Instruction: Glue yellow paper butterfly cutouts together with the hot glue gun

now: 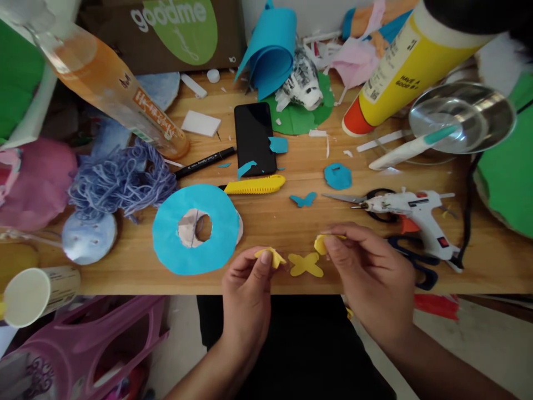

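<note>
My left hand point(246, 286) pinches a small folded yellow paper piece point(271, 256) at the near edge of the wooden table point(283, 222). My right hand point(366, 266) pinches a second yellow paper piece point(322, 242) between thumb and fingers. Between the two hands a flat yellow butterfly cut-out point(306, 265) lies on the table. A blue paper ring point(195, 229) sits just left of my left hand. A small blue butterfly cut-out point(303, 199) lies a little farther back.
A white glue gun point(410, 208) and scissors point(375, 199) lie right of my right hand. Farther back are a black phone point(254, 138), yellow craft knife point(255, 185), black marker point(204, 162), purple yarn point(120, 180), a steel bowl point(462, 116) and a yellow bottle point(403, 72).
</note>
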The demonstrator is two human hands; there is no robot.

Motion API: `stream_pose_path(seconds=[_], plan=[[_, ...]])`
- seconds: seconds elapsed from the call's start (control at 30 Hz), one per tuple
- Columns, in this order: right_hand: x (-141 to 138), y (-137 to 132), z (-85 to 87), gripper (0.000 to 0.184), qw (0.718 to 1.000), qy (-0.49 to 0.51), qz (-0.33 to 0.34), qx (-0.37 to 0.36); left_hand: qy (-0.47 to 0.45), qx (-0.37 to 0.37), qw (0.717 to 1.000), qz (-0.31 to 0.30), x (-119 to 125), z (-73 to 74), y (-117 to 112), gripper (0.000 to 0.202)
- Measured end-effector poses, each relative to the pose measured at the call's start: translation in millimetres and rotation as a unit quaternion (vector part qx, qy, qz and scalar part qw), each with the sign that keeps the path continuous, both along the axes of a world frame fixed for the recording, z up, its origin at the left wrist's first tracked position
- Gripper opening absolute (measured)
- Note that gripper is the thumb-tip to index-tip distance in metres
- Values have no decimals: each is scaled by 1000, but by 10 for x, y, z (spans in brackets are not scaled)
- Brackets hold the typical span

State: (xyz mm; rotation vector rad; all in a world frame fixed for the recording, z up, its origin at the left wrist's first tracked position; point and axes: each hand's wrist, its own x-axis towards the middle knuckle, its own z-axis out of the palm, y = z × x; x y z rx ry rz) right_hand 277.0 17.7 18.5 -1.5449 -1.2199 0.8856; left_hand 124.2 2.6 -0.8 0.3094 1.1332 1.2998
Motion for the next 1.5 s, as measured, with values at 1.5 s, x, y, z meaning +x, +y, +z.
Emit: stream_pose_path(seconds=[1.5], plan=[[580,380,-283,32,904,-365,193,109,179,-59,967,-174,-253,-95,151,28]])
